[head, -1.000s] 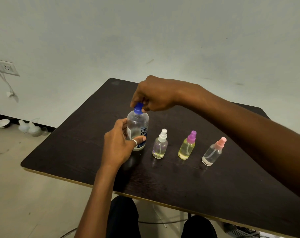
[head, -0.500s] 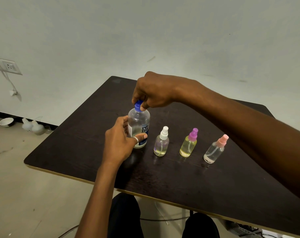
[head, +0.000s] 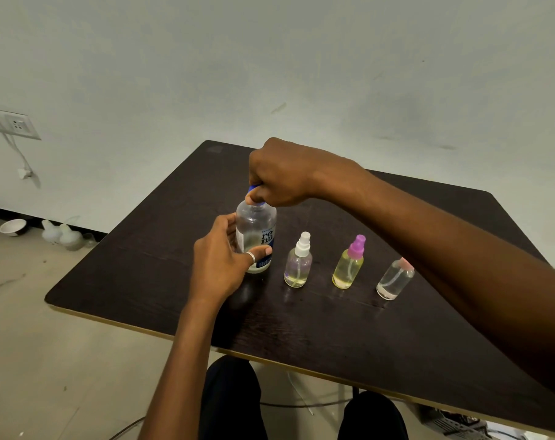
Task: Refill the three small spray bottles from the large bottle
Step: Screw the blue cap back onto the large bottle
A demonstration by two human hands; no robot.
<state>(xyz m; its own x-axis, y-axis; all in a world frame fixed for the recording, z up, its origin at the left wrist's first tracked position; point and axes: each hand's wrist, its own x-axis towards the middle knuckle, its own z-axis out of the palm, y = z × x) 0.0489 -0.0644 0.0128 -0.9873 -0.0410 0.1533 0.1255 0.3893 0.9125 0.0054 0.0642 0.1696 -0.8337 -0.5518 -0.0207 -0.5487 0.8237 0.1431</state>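
You can read only "re" above "nu", dark letters on the white label (head: 267,238) of the large clear plastic bottle (head: 255,222); the smaller print is blurred.

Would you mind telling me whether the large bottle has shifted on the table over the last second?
No. The large bottle stands just as close beside the white-capped spray bottle as before.
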